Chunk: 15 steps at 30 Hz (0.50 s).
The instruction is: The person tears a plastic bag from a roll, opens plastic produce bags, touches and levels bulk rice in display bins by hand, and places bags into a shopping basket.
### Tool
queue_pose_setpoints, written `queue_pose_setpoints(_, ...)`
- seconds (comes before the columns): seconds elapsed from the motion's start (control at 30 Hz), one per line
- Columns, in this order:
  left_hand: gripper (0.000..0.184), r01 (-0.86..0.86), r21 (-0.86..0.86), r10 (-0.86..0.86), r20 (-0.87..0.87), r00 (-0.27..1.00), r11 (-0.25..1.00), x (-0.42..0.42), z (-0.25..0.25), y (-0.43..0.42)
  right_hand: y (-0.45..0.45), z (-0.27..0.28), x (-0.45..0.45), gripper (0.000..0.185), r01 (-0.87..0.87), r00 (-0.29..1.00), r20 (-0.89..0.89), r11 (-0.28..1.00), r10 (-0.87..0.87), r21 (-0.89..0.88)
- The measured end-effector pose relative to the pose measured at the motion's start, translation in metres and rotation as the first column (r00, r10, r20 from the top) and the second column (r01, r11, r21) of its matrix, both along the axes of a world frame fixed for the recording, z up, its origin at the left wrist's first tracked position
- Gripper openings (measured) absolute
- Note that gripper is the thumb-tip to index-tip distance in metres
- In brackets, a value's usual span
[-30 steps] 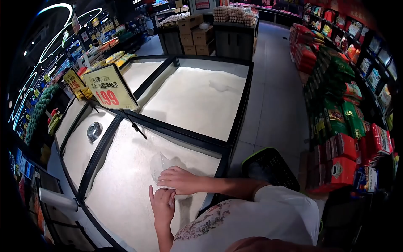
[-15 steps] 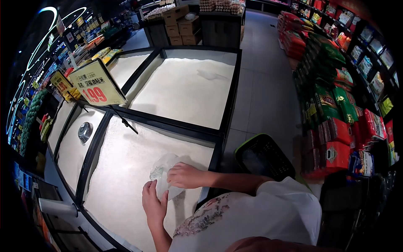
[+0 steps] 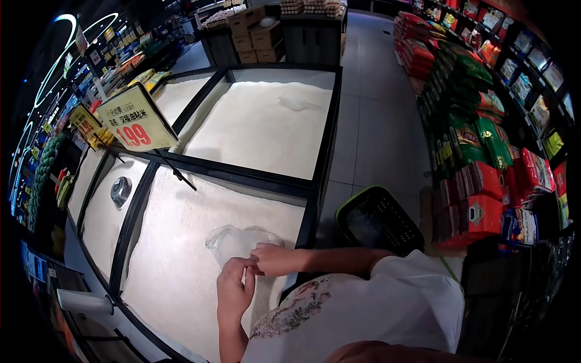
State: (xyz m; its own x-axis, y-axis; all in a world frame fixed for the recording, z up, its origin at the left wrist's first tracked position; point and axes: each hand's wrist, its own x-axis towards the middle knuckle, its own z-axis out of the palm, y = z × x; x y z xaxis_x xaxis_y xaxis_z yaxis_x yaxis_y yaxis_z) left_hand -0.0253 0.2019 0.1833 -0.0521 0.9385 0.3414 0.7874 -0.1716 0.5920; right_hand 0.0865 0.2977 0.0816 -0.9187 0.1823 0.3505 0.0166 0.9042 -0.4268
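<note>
The right hand pinches the near edge of a clear plastic bag, likely because thin film needs steadying; the left hand meets it, its grip unclear. The bag spreads just beyond both, over white grain.

The person wears a white shirt, loose in cut and plain over most of its cloth; soft folds run through it, and its shaded parts turn grey; a print lies across part of the front, a band of flowers and leaves in dusty red, pink and grey-brown, redder toward the upper end; the right sleeve is short, white and wide, its hem ending about the elbow; the right forearm and right hand are bare; so are the left forearm and left hand; the left sleeve is hidden.
</note>
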Motion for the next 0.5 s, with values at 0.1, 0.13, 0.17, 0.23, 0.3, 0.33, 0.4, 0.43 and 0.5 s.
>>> queue_pose_setpoints(0.1,0.011,0.062,-0.373,-0.029,0.093,0.995,0.926,-0.016,-0.032,0.025,-0.016,0.008,0.005,0.007,-0.076,0.992,-0.096,0.997,0.076,0.005)
queue_pose_setpoints(0.13,0.011,0.064,-0.37,-0.032,0.091,0.995,0.927,-0.024,-0.046,0.032,-0.022,0.01,0.008,0.009,-0.121,0.973,-0.206,0.991,0.108,-0.054)
queue_pose_setpoints(0.17,0.013,0.141,-0.498,-0.166,-0.006,0.986,0.856,-0.031,-0.057,0.038,-0.025,0.01,0.012,0.01,-0.133,0.97,-0.206,0.991,0.127,-0.019)
queue_pose_setpoints(0.23,0.019,0.223,-0.694,-0.328,-0.02,0.945,0.684,-0.032,-0.076,0.049,-0.028,0.003,0.015,0.01,-0.13,0.97,-0.211,0.991,0.124,-0.012)
queue_pose_setpoints(0.3,0.019,0.219,-0.716,-0.363,-0.051,0.93,0.663,-0.027,-0.09,0.053,-0.029,-0.005,0.018,0.01,-0.103,0.98,-0.172,0.994,0.097,-0.025)
queue_pose_setpoints(0.33,0.019,0.213,-0.736,-0.399,-0.083,0.913,0.643,-0.025,-0.094,0.054,-0.028,-0.006,0.021,0.01,-0.101,0.98,-0.173,0.995,0.095,-0.025)
queue_pose_setpoints(0.4,0.019,0.216,-0.706,-0.377,-0.078,0.923,0.674,-0.022,-0.089,0.055,-0.025,-0.009,0.027,0.01,0.007,0.982,-0.189,0.998,-0.018,-0.06)
queue_pose_setpoints(0.43,0.018,0.18,-0.629,-0.286,-0.071,0.956,0.756,-0.019,-0.078,0.052,-0.024,-0.009,0.031,0.01,0.012,0.981,-0.192,0.998,-0.024,-0.062)
queue_pose_setpoints(0.5,0.019,0.096,-0.516,-0.114,-0.003,0.994,0.851,-0.02,-0.067,0.048,-0.016,-0.006,0.04,0.01,0.17,0.984,-0.047,0.984,-0.172,-0.058)
